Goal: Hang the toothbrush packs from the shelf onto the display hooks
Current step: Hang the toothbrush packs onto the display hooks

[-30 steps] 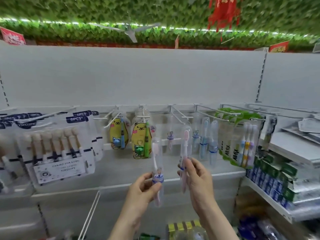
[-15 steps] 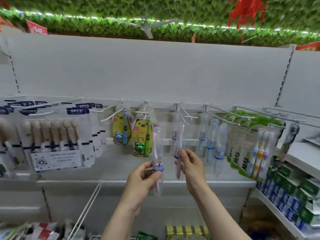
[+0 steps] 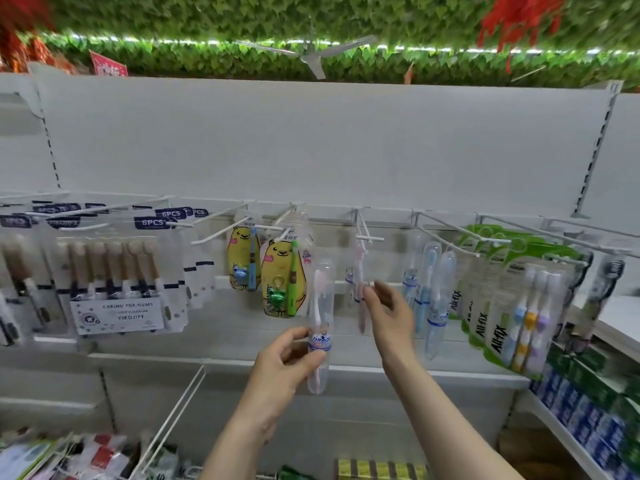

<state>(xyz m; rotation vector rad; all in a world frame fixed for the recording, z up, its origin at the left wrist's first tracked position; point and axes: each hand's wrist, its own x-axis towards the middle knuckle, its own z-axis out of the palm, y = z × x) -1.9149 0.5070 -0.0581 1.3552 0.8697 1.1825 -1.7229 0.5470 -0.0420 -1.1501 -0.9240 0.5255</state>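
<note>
Just below the middle of the frame, the left hand (image 3: 287, 362) pinched a clear toothbrush pack (image 3: 321, 327) between thumb and curled fingers at its printed label band, holding it upright with the pink-and-white brush visible inside. The right hand (image 3: 391, 317), a little higher and to the right, had its fingers loosely spread beside a second pack (image 3: 360, 289) that hung from the white display hook (image 3: 367, 233) at centre; motion blur hid whether the fingertips touched that pack or had come off it, though nothing was clearly gripped. The held pack looked like a thin, transparent plastic tube — light enough for a two-finger pinch, fairly stiff along its length, but smooth and probably slippery, and likely to dent if squeezed hard. The label band where the thumb sat seemed the sensible grip, since it gave some friction and left the top end free; the hang hole at that top end could not be made out, so lining it up with the hook tip would probably call for care. To the left of centre hung yellow bear-print children's packs (image 3: 282, 282) and, farther left, the six-piece packs (image 3: 114, 289); blue tube packs (image 3: 433, 292) and green-topped multi-packs (image 3: 512, 306) filled the hooks at right. The white shelf (image 3: 207, 358) ran across below the hooks.
</note>
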